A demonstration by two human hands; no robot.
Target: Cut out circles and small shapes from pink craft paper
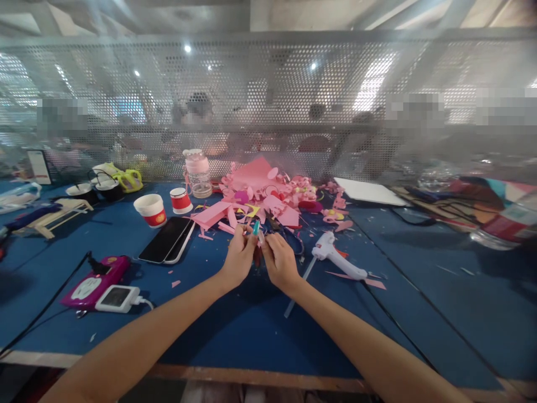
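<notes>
I see my 2 hands meeting over the blue bench (235,330), fingertips together. The left hand (238,258) is pinched on a small teal piece (255,228) that sticks up between the hands; the right hand (280,262) is closed beside it, touching the left, but I cannot tell what it holds, because the fingers hide it. Something dark red hangs under the fingers and is too small to make out.

Just beyond the hands lies a heap of pink paper scraps (268,196), and what is under the heap is hidden. To the right of the right hand, near it, lies a white glue gun (335,256). To the left of the left hand lie 2 phones (166,239), stacked, with 2 paper cups (151,210) further behind. Far left, a pink device (94,281) and a white charger (117,298) lie together.

Behind the heap a perforated metal screen (268,101) closes the bench; people behind it are blurred. The bench toward me, between my forearms, is bare blue up to its wooden edge.
</notes>
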